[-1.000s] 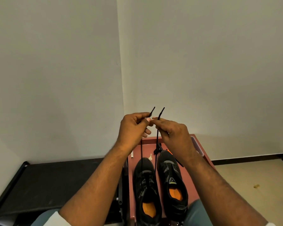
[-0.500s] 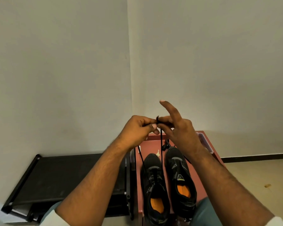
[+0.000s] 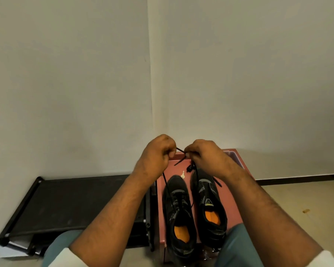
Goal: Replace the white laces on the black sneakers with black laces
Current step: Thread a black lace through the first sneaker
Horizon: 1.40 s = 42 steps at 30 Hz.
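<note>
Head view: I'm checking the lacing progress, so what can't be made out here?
- Black lace ends: hidden inside the left hand and right hand.
- Right black sneaker's eyelets: too dark to tell whether laced.
- Small black item on the pink stool: too small to identify.

Room around the sneakers

Bare red table [image 3: 237, 212] lies right of the black sneakers [image 3: 193, 211]; beyond their toes, a key [image 3: 182, 174] and both hands crowd in.

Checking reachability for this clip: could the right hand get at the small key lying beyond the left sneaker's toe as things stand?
Probably yes, once freed. The key lies bare on the reddish table, just below the right hand, with nothing covering it. But that hand now pinches the black lace, so it would have to let go first.
</note>
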Motion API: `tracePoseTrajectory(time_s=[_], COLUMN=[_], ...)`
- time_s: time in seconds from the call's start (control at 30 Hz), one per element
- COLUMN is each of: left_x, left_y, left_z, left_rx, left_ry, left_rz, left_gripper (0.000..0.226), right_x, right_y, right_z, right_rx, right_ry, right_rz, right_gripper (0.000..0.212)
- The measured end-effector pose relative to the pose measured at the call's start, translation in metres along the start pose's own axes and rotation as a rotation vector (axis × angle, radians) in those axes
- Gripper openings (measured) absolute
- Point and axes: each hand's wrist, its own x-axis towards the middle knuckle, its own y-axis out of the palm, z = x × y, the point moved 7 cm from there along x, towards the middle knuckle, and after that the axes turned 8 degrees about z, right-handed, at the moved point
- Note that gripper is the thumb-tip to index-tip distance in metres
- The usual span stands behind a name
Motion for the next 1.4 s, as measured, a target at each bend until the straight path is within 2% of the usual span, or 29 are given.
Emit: tracePoseTrajectory(time_s=[0.1, 0.13, 0.23, 0.33, 0.43, 0.53, 0.67, 0.73, 0.77, 0.83, 0.93, 0.97, 1.07, 1.13, 1.2, 1.3, 1.33, 1.4], left_x=[-0.007, -0.010, -0.018, -0.028, -0.047, -0.088, -0.179, -0.205, -0.206, -0.187, -0.145, -0.136, -0.123, -0.119, -0.116, -0.117, -0.118, -0.125], left_y=[0.011, 0.014, 0.026, 0.039, 0.049, 0.049, 0.048, 0.052, 0.059, 0.078, 0.120, 0.134, 0.169, 0.184, 0.191, 0.186, 0.179, 0.158], left_z=[0.015, 0.020, 0.022, 0.023, 0.045, 0.107, 0.212, 0.228, 0.228, 0.214, 0.182, 0.174, 0.171, 0.174, 0.179, 0.186, 0.189, 0.198], left_rx=[0.166, 0.121, -0.269, -0.274, -0.278, -0.161, 0.031, 0.158, 0.184, 0.144, -0.065, -0.166, -0.433, -0.528, -0.526, -0.468, -0.432, -0.315], left_ry=[-0.114, -0.171, -0.307, -0.329, -0.353, -0.512, -0.943, -1.065, -1.051, -0.886, -0.654, -0.649, -0.779, -0.830, -0.836, -0.837, -0.829, -0.807], left_rz=[0.054, 0.071, 0.120, 0.161, 0.129, 0.046, -0.079, -0.087, -0.070, -0.021, 0.108, 0.141, 0.175, 0.191, 0.175, 0.131, 0.116, 0.075], left_gripper=[0.037, 0.034, 0.025, 0.019, 0.023, 0.024, 0.031, 0.022, 0.029, 0.049, 0.045, 0.043, 0.047, 0.052, 0.048, 0.018, 0.011, 0.011], right_x=[-0.008, -0.009, -0.011, -0.014, -0.023, -0.046, -0.108, -0.123, -0.122, -0.105, -0.070, -0.062, -0.046, -0.038, -0.033, -0.038, -0.043, -0.058], right_y=[0.008, 0.010, 0.020, 0.034, 0.056, 0.086, 0.130, 0.149, 0.155, 0.159, 0.177, 0.188, 0.218, 0.230, 0.235, 0.226, 0.218, 0.197], right_z=[-0.008, -0.010, -0.013, -0.016, -0.039, -0.098, -0.177, -0.187, -0.185, -0.170, -0.133, -0.123, -0.108, -0.103, -0.100, -0.106, -0.111, -0.127], right_rx=[0.357, 0.420, 0.489, 0.560, 0.627, 0.540, 0.329, 0.234, 0.173, 0.105, 0.228, 0.258, 0.326, 0.335, 0.325, 0.267, 0.259, 0.260], right_ry=[0.039, 0.046, 0.033, 0.041, 0.108, 0.267, 0.608, 0.657, 0.644, 0.567, 0.388, 0.359, 0.345, 0.336, 0.316, 0.345, 0.369, 0.465], right_rz=[0.048, 0.047, 0.041, 0.025, 0.005, -0.084, -0.269, -0.262, -0.239, -0.205, -0.105, -0.066, 0.031, 0.092, 0.106, 0.050, 0.001, -0.140], right_gripper=[0.020, 0.018, 0.017, 0.014, 0.016, 0.025, 0.023, 0.028, 0.034, 0.044, 0.040, 0.039, 0.046, 0.054, 0.047, 0.028, 0.026, 0.024])
